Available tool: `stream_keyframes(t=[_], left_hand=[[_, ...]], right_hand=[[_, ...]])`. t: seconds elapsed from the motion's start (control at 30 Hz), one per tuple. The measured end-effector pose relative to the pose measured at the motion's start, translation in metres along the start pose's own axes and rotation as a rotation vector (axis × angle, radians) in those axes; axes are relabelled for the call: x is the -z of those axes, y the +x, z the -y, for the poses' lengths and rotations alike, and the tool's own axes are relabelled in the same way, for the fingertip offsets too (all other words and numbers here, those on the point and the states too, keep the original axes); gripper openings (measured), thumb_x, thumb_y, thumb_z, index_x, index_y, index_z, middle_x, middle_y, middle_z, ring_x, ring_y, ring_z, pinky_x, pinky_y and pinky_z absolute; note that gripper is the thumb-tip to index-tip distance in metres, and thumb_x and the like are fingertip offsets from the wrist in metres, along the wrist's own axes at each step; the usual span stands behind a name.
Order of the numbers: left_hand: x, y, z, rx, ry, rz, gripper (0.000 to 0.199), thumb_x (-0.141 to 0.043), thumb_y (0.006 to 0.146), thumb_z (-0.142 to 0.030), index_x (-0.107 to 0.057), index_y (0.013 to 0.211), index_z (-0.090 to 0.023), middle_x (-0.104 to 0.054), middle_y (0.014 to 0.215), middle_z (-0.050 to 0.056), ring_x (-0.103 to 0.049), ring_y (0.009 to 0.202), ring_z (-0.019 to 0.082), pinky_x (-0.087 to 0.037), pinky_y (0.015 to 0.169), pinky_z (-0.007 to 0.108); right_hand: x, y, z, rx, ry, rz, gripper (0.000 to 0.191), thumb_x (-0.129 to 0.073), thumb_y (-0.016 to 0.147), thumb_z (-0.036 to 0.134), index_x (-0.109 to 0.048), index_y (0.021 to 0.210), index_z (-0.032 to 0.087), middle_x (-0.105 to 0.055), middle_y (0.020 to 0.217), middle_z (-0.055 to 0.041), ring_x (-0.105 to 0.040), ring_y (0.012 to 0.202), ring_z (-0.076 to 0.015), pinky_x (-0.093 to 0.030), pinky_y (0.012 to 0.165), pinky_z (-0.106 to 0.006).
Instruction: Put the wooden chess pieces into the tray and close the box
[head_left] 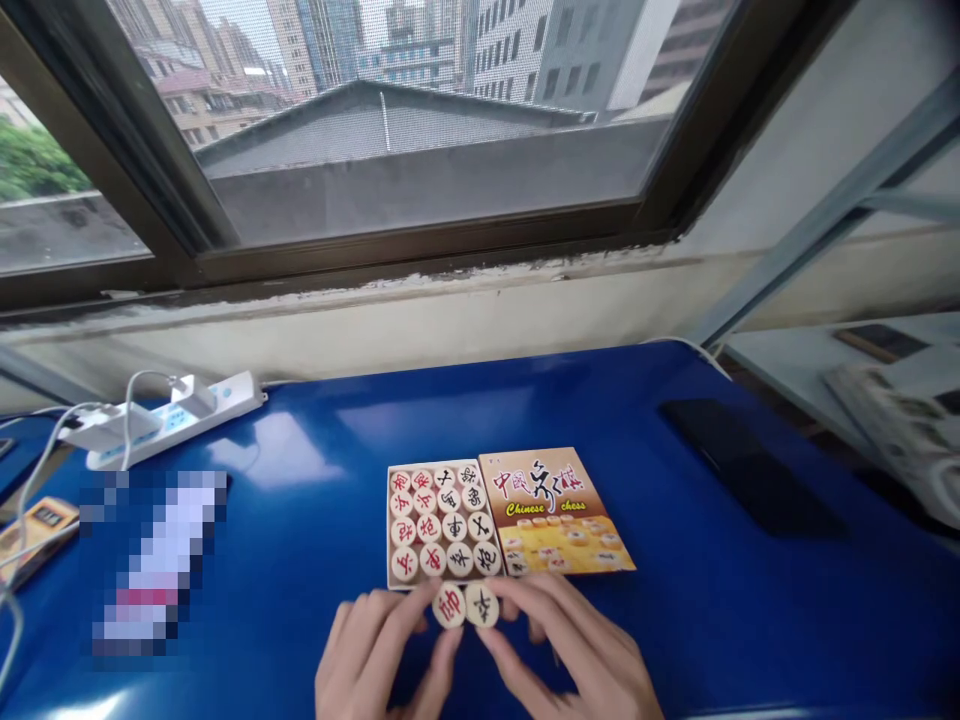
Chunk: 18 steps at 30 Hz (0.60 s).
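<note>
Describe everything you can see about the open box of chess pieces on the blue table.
The open box is a shallow square tray, pale card by the look, lying flat on the blue table. It holds round, pale wooden discs in rows, marked with red or black characters. Its printed lid lies alongside to the right, touching it.

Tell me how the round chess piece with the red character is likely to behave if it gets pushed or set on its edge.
The red-marked piece, pinched in the left hand, looks like a stiff, thick wooden disc, so probably light and rigid. Flat on the glossy blue table it would likely slide easily. On edge, it could well roll away.
</note>
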<state>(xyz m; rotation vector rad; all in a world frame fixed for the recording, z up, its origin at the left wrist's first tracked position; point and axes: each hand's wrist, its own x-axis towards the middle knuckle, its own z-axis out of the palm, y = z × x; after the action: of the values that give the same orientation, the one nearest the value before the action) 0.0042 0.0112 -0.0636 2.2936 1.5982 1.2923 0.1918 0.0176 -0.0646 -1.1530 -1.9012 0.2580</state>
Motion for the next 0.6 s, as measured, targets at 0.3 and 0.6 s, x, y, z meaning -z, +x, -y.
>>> stream_keyframes(t=[0.3, 0.6], left_hand=[[0.007, 0.095, 0.038, -0.184, -0.103, 0.158, 0.016, -0.063, 0.098, -0.027, -0.068, 0.112, -0.020, -0.070, 0.096, 0.004, -0.064, 0.071, 0.012, -0.053, 0.064, 0.025], [-0.005, 0.111, 0.063, -0.158, -0.298, 0.250, 0.013, -0.067, 0.096, -0.024, -0.067, 0.108, -0.019, -0.067, 0.097, 0.004, -0.058, 0.070, 0.009, -0.053, 0.063, 0.022]], right_hand=[[0.012, 0.083, -0.036, 0.169, -0.025, 0.109, 0.013, -0.058, 0.100, 0.025, -0.061, 0.110, 0.018, -0.069, 0.097, -0.0038, -0.066, 0.080, -0.0126, -0.055, 0.075, -0.027], [0.003, 0.103, -0.054, 0.179, 0.033, 0.195, 0.014, -0.056, 0.100, 0.028, -0.061, 0.108, 0.017, -0.065, 0.093, -0.0018, -0.054, 0.064, -0.0087, -0.048, 0.061, -0.024]])
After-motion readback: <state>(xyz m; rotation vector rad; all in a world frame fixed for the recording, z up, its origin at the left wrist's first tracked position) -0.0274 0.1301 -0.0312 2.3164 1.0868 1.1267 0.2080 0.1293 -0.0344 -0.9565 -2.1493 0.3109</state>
